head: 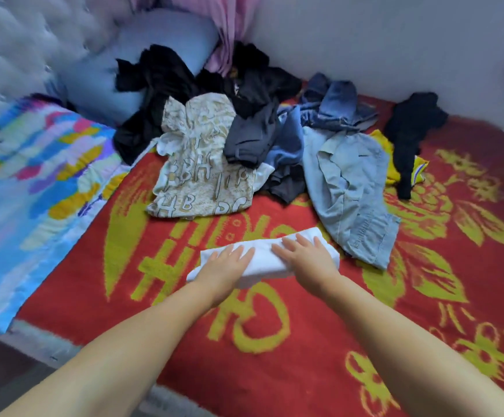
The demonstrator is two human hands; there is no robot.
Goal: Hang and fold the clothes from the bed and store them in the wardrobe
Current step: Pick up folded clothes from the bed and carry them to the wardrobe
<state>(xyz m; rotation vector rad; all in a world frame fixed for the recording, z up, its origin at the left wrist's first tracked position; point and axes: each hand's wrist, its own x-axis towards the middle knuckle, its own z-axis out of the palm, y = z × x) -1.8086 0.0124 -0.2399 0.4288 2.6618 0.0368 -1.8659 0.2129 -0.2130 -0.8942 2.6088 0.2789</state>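
Two hands lie flat on a folded white cloth point(262, 257) just below the middle of the frame: the left hand point(226, 266) covers its left half and the right hand point(307, 254) its right half, both with fingers straight and spread, pressing down and gripping nothing. The cloth is a thick, narrow bundle lying on the red bed cover point(274, 341) with its large yellow pattern, which fills the lower and right parts of the frame. Above the hands, across the middle of the frame, sits the heap of unfolded clothes. A cream top with printed letters point(199, 164) lies spread at the heap's left side, a dark grey garment point(250, 136) overlapping its right edge. Black clothes point(166, 85) are bunched behind them toward the upper middle. To the right, a pale blue shirt point(350, 188) lies crumpled, its lower edge just beside the white cloth near the right hand, with blue jeans point(338, 103) behind it. Farther right, a black garment point(410, 130) lies partly over a yellow one point(392, 164). At the left of the frame a bright multicoloured blanket point(34, 182) lies folded along the bed's edge, and a light blue pillow point(142, 55) leans against the padded white headboard point(19, 40) at upper left. A pink curtain point(229, 31) hangs at top centre.
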